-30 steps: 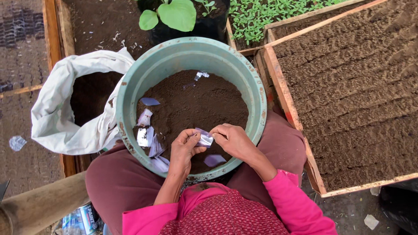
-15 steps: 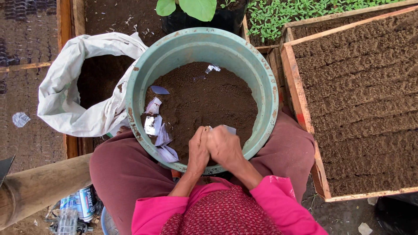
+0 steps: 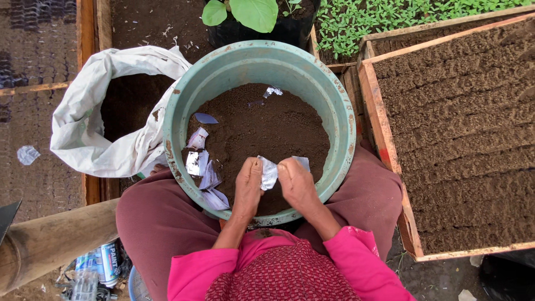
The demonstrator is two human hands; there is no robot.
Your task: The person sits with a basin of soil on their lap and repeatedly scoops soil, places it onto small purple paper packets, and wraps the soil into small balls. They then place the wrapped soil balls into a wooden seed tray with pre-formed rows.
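Observation:
A green plastic basin (image 3: 340,120) half full of dark soil rests on my lap. My left hand (image 3: 247,189) and my right hand (image 3: 297,187) meet over its near side. Between them they pinch a small silvery foil packet (image 3: 268,171), held upright and crumpled. A second scrap of foil (image 3: 301,162) shows just behind my right fingers. Several torn, empty packets (image 3: 202,167) lie on the soil along the basin's left wall, and one more scrap (image 3: 272,91) lies at the far side.
A white sack (image 3: 92,139) of dark soil gapes open left of the basin. A wooden-framed bed of furrowed soil (image 3: 462,122) fills the right. Green seedlings (image 3: 384,14) and a leafy plant in a black bag (image 3: 251,17) stand behind. A can (image 3: 106,261) lies bottom left.
My hands were pressed together low over the soil half a second ago; now they have parted slightly and lifted, and the foil packet shows between them.

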